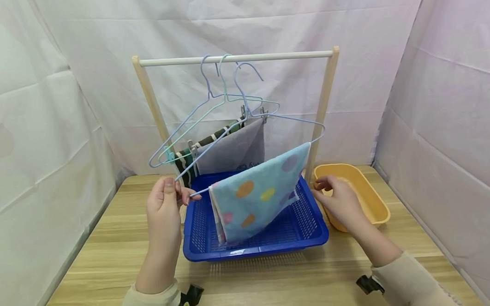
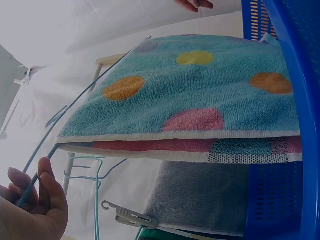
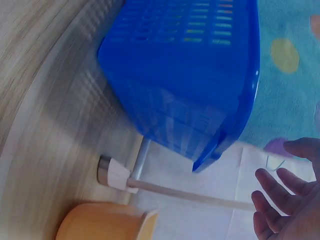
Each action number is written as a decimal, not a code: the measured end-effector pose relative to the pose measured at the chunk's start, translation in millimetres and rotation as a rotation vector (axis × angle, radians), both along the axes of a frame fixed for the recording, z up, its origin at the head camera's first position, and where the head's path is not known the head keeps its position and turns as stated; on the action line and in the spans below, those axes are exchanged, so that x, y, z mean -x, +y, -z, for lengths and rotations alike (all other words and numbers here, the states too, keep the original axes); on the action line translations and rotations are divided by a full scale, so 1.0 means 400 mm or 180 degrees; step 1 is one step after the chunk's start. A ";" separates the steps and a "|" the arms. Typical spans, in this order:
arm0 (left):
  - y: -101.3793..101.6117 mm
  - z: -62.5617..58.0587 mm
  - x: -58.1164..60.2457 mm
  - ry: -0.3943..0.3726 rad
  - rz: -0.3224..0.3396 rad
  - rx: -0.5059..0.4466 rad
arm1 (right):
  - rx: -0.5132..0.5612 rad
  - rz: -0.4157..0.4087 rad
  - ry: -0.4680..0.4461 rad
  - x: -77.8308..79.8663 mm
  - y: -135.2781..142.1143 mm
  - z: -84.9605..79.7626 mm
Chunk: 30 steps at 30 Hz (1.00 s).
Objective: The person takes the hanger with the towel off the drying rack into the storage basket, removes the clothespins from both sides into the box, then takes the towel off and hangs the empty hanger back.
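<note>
My left hand (image 1: pixel 164 199) grips the left corner of a blue wire hanger (image 1: pixel 284 117), which is tilted in front of the rack. Draped over the hanger's bottom bar is a light blue towel (image 1: pixel 255 194) with coloured spots. The towel hangs above a blue plastic basket (image 1: pixel 254 252), and in the left wrist view its folded edges (image 2: pixel 190 135) face me. To the right of the towel, my right hand (image 1: pixel 341 201) holds nothing; its fingers (image 3: pixel 275 187) are spread and slightly bent.
A rack with a white rail (image 1: pixel 173 61) and wooden posts stands behind the basket. From it hang another blue hanger (image 1: pixel 181 127) and a mint one (image 1: pixel 203 120), with a grey towel (image 1: pixel 232 146) and a striped cloth (image 1: pixel 183 163) clipped by pegs. A yellow-orange tub (image 1: pixel 374 197) sits at the right.
</note>
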<state>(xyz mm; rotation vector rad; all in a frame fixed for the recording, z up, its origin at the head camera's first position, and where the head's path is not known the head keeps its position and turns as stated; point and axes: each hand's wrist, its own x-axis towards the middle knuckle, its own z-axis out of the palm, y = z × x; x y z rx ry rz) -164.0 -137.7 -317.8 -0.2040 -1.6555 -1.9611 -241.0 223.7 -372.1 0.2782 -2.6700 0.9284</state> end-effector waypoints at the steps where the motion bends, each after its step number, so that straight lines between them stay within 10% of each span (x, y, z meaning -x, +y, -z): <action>1: 0.001 0.001 0.000 0.0003 0.0007 0.0004 | 0.0006 -0.0022 0.0011 -0.003 -0.006 -0.001; 23: 0.024 0.008 -0.008 -0.0021 0.0190 0.0017 | -0.0410 -0.0668 0.1879 -0.042 -0.110 -0.029; 30: 0.032 0.015 -0.013 0.0012 0.0234 0.0058 | -0.0098 -0.0797 0.1846 -0.052 -0.134 -0.045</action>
